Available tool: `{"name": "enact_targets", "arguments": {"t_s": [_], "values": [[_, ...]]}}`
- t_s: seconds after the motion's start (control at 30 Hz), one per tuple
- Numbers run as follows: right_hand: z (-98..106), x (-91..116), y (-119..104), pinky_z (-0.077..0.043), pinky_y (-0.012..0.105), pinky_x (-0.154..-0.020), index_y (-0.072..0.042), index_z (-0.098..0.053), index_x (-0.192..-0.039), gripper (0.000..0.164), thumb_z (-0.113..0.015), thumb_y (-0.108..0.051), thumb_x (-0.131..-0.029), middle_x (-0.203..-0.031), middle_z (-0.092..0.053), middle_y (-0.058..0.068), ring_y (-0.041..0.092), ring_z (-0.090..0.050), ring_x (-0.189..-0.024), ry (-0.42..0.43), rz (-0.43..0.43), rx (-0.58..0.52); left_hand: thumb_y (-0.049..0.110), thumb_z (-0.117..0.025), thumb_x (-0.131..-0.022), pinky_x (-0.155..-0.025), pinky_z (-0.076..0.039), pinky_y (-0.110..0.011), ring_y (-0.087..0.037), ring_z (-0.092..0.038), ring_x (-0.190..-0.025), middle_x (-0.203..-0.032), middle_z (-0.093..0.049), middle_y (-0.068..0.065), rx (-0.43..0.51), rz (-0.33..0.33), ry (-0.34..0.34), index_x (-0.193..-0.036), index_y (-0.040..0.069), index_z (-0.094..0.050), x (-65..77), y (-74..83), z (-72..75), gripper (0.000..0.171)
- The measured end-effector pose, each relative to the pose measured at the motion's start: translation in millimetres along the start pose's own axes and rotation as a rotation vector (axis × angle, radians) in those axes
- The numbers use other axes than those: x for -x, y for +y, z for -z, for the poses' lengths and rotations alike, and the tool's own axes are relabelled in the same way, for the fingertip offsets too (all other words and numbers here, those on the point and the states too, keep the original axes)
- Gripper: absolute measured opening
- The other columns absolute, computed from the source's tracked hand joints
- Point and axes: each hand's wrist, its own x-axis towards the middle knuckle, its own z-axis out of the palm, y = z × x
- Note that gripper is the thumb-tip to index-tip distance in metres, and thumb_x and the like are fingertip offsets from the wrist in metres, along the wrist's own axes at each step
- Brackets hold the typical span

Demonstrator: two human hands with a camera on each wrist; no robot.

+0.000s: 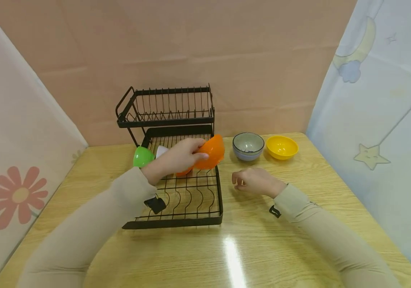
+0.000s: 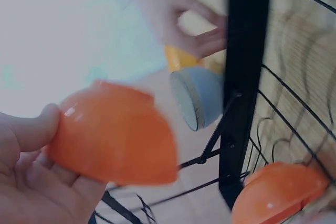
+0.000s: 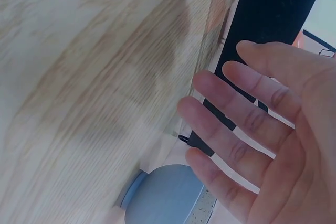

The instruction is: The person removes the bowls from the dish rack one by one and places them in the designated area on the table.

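With thumb and fingers my left hand (image 1: 183, 154) holds an orange bowl (image 1: 213, 152) above the right side of the black dish rack (image 1: 222, 200). In the left wrist view the orange bowl (image 2: 115, 135) is tipped, its base facing up. A second orange bowl (image 2: 278, 190) stands in the rack, partly hidden by my left hand in the head view. Over the table just right of the rack is my right hand (image 1: 257, 182), holding nothing. Its fingers (image 3: 226, 129) are loosely bent and spread in the right wrist view, near a blue-grey bowl (image 3: 163, 195).
A green bowl (image 1: 143, 157) and a white bowl (image 1: 161, 151) sit in the lower rack's left part. The upper tier (image 1: 165, 121) rises behind. The blue-grey bowl (image 1: 247, 147) stands beside a yellow bowl (image 1: 282, 147) at the table's back, close to the cloth wall.
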Motion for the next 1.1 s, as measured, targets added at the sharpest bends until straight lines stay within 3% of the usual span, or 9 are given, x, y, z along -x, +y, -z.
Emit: {"name": "enact_targets", "arguments": {"t_s": [0.2,0.3,0.37,0.6,0.73,0.9,1.1], "values": [[0.6,-1.0,-0.1,-0.052,0.026,-0.061,-0.019,-0.066,-0.093,0.008,-0.071,-0.02,-0.087,-0.083,-0.07,-0.008,0.005,-0.063,-0.07,0.012,0.007,-0.028,0.015,-0.061,-0.096,-0.047,-0.046,-0.02,-0.012,-0.055,-0.05,-0.072,-0.061,-0.004,-0.611,-0.307,0.054,-0.104,0.009,-0.054,18.7,7.7,-33.9,0.013],[1.1,-0.7,-0.5,-0.053,0.026,-0.062,-0.019,-0.066,-0.093,0.008,-0.072,-0.02,-0.087,-0.083,-0.07,-0.009,0.005,-0.063,-0.07,0.012,0.01,-0.033,0.012,-0.065,-0.093,-0.045,-0.046,-0.021,-0.012,-0.054,-0.048,-0.066,-0.059,0.0,-0.829,-0.415,0.099,-0.104,0.01,-0.053,24.0,2.0,-45.1,0.016],[1.4,-0.8,-0.9,-0.053,0.026,-0.062,-0.019,-0.066,-0.093,0.008,-0.072,-0.021,-0.087,-0.083,-0.07,-0.009,0.005,-0.063,-0.07,0.005,0.004,-0.032,0.01,-0.067,-0.091,-0.048,-0.048,-0.023,-0.012,-0.054,-0.051,-0.065,-0.059,0.002,-0.912,-0.484,0.133,-0.101,0.01,-0.054,26.0,-3.7,-49.8,0.017],[0.6,-1.3,0.0,-0.054,0.029,-0.063,-0.017,-0.067,-0.095,0.009,-0.071,-0.02,-0.087,-0.084,-0.07,-0.007,0.008,-0.064,-0.072,-0.021,-0.016,-0.023,0.014,-0.068,-0.091,-0.047,-0.047,-0.023,-0.011,-0.049,-0.048,-0.058,-0.054,0.004,-1.032,-0.589,0.19,-0.095,0.009,-0.052,29.6,-20.9,-58.7,0.017],[1.2,-0.8,0.9,-0.054,0.03,-0.062,-0.017,-0.067,-0.095,0.009,-0.071,-0.021,-0.088,-0.084,-0.071,-0.006,0.009,-0.065,-0.072,-0.014,-0.009,-0.014,0.015,-0.068,-0.091,-0.049,-0.049,-0.024,-0.01,-0.053,-0.049,-0.06,-0.058,0.004,-1.051,-0.579,0.177,-0.093,0.01,-0.055,30.9,-26.9,-61.3,0.014],[2.2,-1.0,2.6,-0.053,0.03,-0.061,-0.017,-0.067,-0.096,0.01,-0.07,-0.023,-0.088,-0.084,-0.07,-0.007,0.008,-0.064,-0.071,-0.014,-0.014,-0.014,0.003,-0.07,-0.085,-0.051,-0.052,-0.025,-0.01,-0.057,-0.051,-0.062,-0.062,0.003,-1.067,-0.569,0.162,-0.093,0.011,-0.059,31.1,-31.8,-61.5,0.016],[21.4,1.0,0.4,-0.055,0.032,-0.07,-0.011,-0.063,-0.106,0.023,-0.07,-0.025,-0.089,-0.092,-0.07,-0.001,0.014,-0.067,-0.081,0.033,-0.009,-0.115,0.006,-0.069,-0.087,-0.048,-0.05,-0.025,-0.01,-0.056,-0.05,-0.061,-0.06,0.003,-1.062,-0.574,0.167,-0.093,0.01,-0.059,29.8,-35.1,-60.0,0.013]]}}
